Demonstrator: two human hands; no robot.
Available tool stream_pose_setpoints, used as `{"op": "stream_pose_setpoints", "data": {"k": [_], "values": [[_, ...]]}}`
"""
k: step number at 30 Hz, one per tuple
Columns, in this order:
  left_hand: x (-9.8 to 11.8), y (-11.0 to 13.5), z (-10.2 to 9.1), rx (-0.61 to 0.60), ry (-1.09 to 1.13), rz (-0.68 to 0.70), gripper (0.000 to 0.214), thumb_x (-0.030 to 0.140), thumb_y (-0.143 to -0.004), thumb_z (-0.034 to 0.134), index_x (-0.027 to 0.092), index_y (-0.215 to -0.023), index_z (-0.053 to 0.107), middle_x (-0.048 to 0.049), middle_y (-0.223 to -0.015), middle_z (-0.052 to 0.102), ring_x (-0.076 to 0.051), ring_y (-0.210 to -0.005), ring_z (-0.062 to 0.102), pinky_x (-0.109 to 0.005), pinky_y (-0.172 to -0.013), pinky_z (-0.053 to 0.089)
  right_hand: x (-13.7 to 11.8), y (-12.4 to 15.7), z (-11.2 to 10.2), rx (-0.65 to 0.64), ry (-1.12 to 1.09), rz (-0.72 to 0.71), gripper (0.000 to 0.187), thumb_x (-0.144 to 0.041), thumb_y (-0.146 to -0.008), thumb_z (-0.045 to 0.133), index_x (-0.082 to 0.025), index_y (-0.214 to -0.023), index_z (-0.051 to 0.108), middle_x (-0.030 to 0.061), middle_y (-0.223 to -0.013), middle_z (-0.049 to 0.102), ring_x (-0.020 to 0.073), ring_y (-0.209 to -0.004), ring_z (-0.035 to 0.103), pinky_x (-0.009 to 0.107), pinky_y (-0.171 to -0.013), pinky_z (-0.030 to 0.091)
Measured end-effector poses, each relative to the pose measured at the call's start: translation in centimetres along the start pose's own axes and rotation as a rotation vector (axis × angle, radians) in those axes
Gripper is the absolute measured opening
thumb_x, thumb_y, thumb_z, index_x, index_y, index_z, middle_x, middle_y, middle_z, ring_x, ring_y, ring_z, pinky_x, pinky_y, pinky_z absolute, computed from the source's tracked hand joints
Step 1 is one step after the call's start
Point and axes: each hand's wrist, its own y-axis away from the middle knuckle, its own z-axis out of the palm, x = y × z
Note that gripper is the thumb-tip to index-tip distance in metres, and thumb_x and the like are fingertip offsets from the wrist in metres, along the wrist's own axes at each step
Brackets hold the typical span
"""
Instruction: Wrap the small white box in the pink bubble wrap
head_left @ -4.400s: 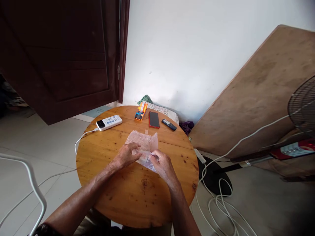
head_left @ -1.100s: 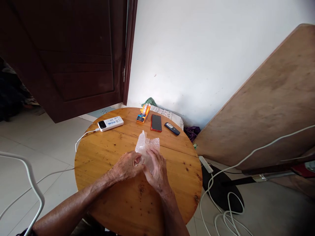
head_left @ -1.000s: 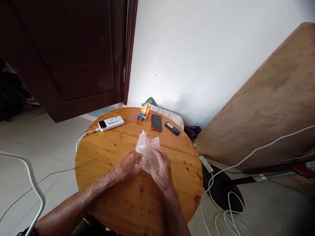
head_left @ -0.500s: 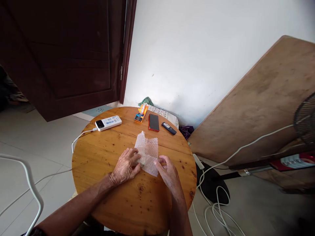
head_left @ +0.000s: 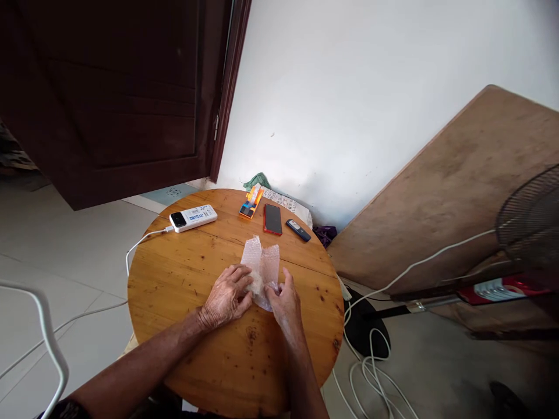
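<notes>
A clear sheet of bubble wrap lies on the round wooden table, its two far flaps sticking up and away from me. My left hand holds down its left side, fingers bent over the plastic and thumb near its front edge. On the right side, my right hand grips the folded-in edge, with thumb on top and index finger stretched forward. Whether anything lies wrapped under the layers is hidden by the fingers and the crumpled plastic.
Along the table's far side are a white power bank with a cable, an orange tape dispenser, a red-edged phone and a small dark handheld device. A fan and coiled white cable stand to the right.
My right hand has moved left, folding the right flap of bubble wrap inward over the middle. My left hand stays nearly in place. The view has shifted slightly.
</notes>
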Motion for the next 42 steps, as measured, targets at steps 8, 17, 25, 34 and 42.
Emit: {"op": "stream_pose_setpoints", "data": {"k": [8,17,25,34,42], "values": [[0.0,-0.2,0.0,-0.021,0.03,0.039,0.023,0.016,-0.08,0.056,0.02,-0.1,0.066,-0.0102,-0.115,0.065,-0.027,-0.112,0.055,-0.045,-0.096,0.049,-1.0,-0.3,0.5,0.08,-0.189,-0.009,0.071,-0.03,-0.07,0.057,-0.011,-0.137,0.046,-0.0035,-0.063,0.055,0.017,-0.057,0.051,0.027,-0.056,0.041],[0.1,-0.4,0.1,-0.066,0.067,0.029,0.031,0.011,-0.08,0.054,0.021,-0.106,0.066,-0.0084,-0.113,0.064,-0.024,-0.11,0.053,-0.04,-0.097,0.049,-2.9,-0.7,1.4,-0.056,-0.608,0.032,0.071,-0.036,-0.067,0.064,-0.009,-0.131,0.048,-0.0076,-0.059,0.049,0.0119,-0.051,0.046,0.023,-0.048,0.039],[0.0,-0.4,0.4,-0.087,0.052,0.048,0.03,0.014,-0.083,0.054,0.022,-0.107,0.068,-0.0085,-0.114,0.062,-0.026,-0.112,0.05,-0.042,-0.098,0.046,-3.2,-1.1,1.5,-0.027,-0.442,-0.014,0.066,-0.036,-0.07,0.062,-0.005,-0.128,0.054,-0.0031,-0.062,0.057,0.0145,-0.055,0.053,0.025,-0.05,0.043],[0.4,-0.2,0.2,-0.053,0.142,-0.057,0.022,0.016,-0.081,0.055,0.022,-0.097,0.069,-0.0066,-0.098,0.06,-0.022,-0.09,0.052,-0.036,-0.082,0.048,-4.0,-0.1,0.1,-0.105,-0.328,-0.064,0.057,-0.039,-0.079,0.053,-0.008,-0.127,0.057,0.0104,-0.085,0.073,0.0199,-0.061,0.065,0.029,-0.054,0.05],[0.6,-0.6,-0.8,0.013,0.378,-0.372,0.009,0.018,-0.077,0.057,0.02,-0.085,0.057,-0.0022,-0.083,0.061,-0.017,-0.078,0.058,-0.029,-0.069,0.048,-3.3,1.8,0.3,-0.182,-0.202,-0.284,0.058,-0.019,-0.076,0.051,-0.017,-0.134,0.05,0.0105,-0.111,0.069,0.0191,-0.083,0.067,0.034,-0.078,0.055]]}}
